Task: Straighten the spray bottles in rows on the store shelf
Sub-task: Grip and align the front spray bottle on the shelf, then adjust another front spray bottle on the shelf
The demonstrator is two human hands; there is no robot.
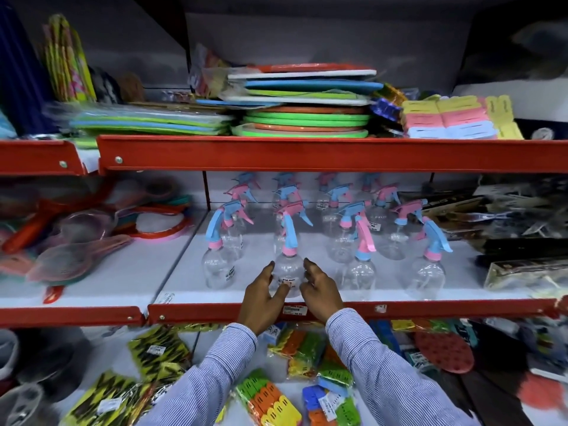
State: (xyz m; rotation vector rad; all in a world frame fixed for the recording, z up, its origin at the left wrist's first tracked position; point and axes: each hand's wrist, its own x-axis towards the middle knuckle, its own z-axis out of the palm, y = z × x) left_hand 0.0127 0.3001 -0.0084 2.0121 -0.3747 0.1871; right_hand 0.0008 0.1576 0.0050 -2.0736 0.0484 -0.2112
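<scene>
Several clear spray bottles with pink and blue trigger heads stand in rows on the white middle shelf [261,241]. The front row holds a bottle at the left [217,269], one in the middle [288,272], and two to the right [359,273] [428,276]. My left hand [261,298] and my right hand [319,292] cup the middle front bottle from either side, fingers curled against its clear body. Both hands reach over the red shelf lip [430,309]. Further rows stand behind, partly hidden under the upper shelf.
Stacked coloured plates and mats [307,99] fill the upper shelf. Plastic rackets and strainers [76,241] lie to the left of the bottles, dark packaged goods [522,235] to the right. Packets of clothes pegs [270,401] lie on the shelf below.
</scene>
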